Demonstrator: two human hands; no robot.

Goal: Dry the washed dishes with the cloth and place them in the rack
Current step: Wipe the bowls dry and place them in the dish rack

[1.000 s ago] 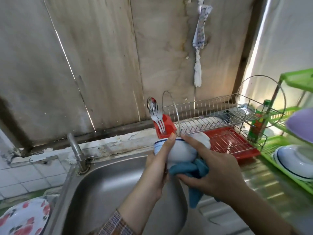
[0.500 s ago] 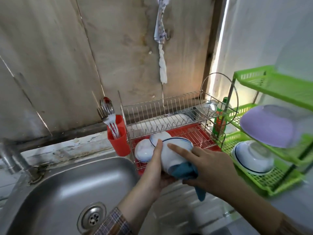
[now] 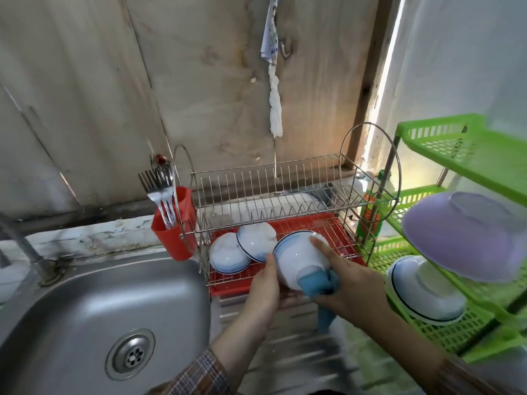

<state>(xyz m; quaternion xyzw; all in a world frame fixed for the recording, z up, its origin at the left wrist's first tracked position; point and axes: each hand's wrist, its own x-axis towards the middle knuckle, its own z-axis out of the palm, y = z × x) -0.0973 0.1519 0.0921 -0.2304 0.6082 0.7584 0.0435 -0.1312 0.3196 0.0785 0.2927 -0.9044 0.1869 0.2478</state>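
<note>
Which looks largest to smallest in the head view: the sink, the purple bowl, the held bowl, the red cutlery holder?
1. sink
2. purple bowl, though it is blurred and near the camera
3. held bowl and red cutlery holder look about alike, so they are not ranked

Half-seen around the held bowl (image 3: 299, 258) and along the edges.

Cannot see the bowl's foot under the blue cloth (image 3: 316, 283), nor the left hand (image 3: 263, 286) fingers behind the bowl (only the thumb shows, on the rim). Cannot tell how the right hand (image 3: 350, 286) curls beneath the cloth. Cut off at the left edge: the tap (image 3: 25, 246); at left and bottom, the sink (image 3: 71, 309); at the top, the hanging rag (image 3: 273, 81); at the right, the green shelf (image 3: 456, 143). Blurred beyond detail: the purple bowl (image 3: 462, 238). Buried in the red cup (image 3: 174, 235): the handles of the forks (image 3: 159, 189). Cannot read the label of the green bottle (image 3: 370, 218) behind the rack (image 3: 271, 178) wires.
</note>
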